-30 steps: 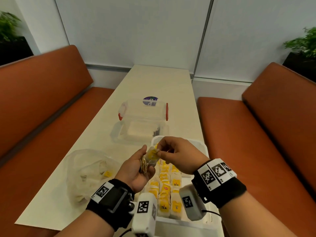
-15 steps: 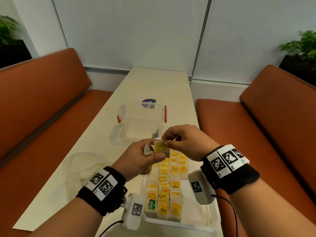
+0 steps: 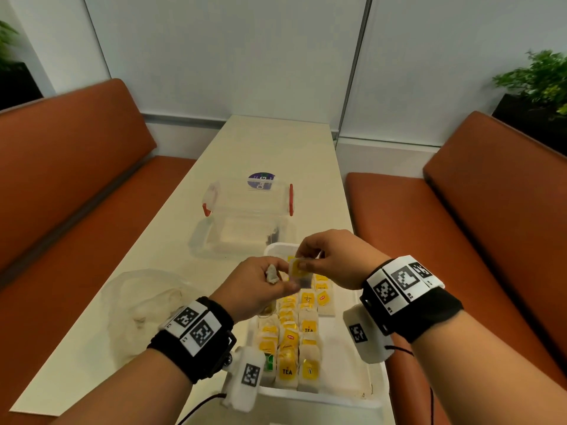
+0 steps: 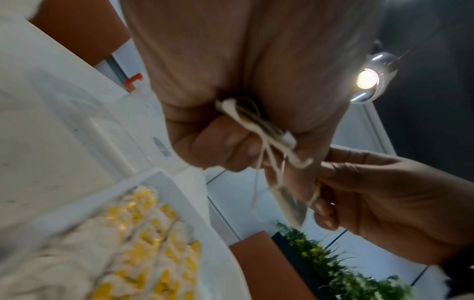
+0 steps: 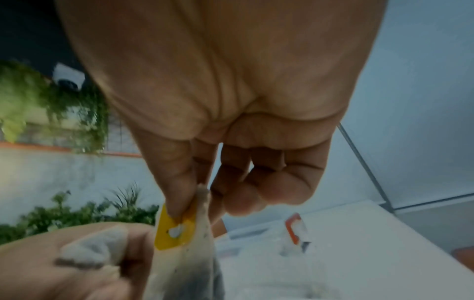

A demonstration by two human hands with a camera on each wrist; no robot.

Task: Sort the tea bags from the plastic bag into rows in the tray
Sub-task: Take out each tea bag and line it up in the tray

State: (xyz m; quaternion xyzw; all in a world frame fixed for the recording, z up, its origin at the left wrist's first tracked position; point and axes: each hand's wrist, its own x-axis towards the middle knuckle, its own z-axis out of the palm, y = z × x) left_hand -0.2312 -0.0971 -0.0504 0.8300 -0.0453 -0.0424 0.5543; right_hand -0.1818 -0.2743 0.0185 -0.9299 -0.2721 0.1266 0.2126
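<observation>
The right hand (image 3: 334, 259) pinches a tea bag with a yellow tag (image 3: 298, 269) between thumb and forefinger; the remaining fingers are curled inward. The left hand (image 3: 254, 286) is closed around a bunch of tea bags (image 3: 272, 276), with their strings (image 4: 259, 162) trailing below the fist. Both hands are raised above the far end of the white tray (image 3: 352, 391) and meet at the pinched bag.

In the tray, tea bags lie in rows (image 3: 288, 348) along its left and middle portion; the strip along the right wall is bare. The tray's right edge sits close to the right edge of the table (image 3: 276, 142).

The plastic bag (image 3: 144, 302) lies crumpled on the table left of the tray, beside the left wrist. A clear container with red latches (image 3: 248, 216) stands just beyond the tray's far end, directly ahead of the hands. Past it the table surface runs open to the wall. Orange benches (image 3: 460, 240) flank the table on both sides
</observation>
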